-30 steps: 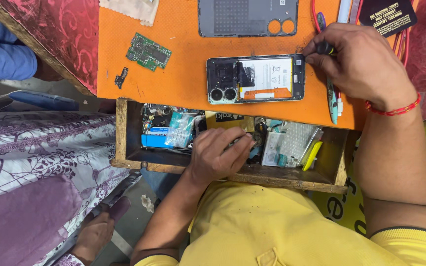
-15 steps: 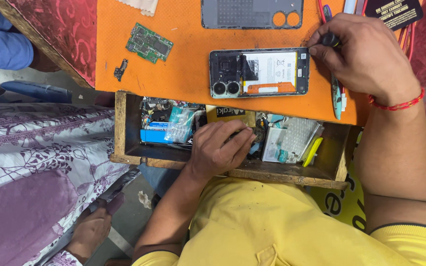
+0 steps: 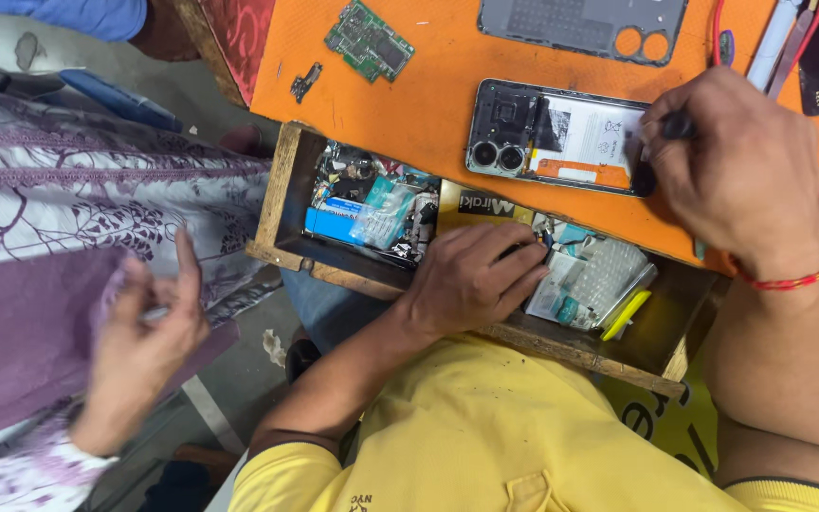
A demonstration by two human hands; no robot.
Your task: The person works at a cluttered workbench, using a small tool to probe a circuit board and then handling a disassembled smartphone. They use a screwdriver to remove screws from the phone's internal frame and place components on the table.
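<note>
Your right hand (image 3: 741, 175) pinches a dark tool over the opened phone (image 3: 556, 137) on the orange worktop (image 3: 409, 95); your left hand (image 3: 471, 280), fingers curled, rummages the wooden drawer (image 3: 282, 204) just below, apparently mid-disassembly, needing a steady tip.

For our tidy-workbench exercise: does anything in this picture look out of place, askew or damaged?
Yes. The phone lies opened, its back cover set apart above it. A bare circuit board sits loose and tilted near the mat's corner. The wooden drawer is crammed with jumbled parts.
</note>
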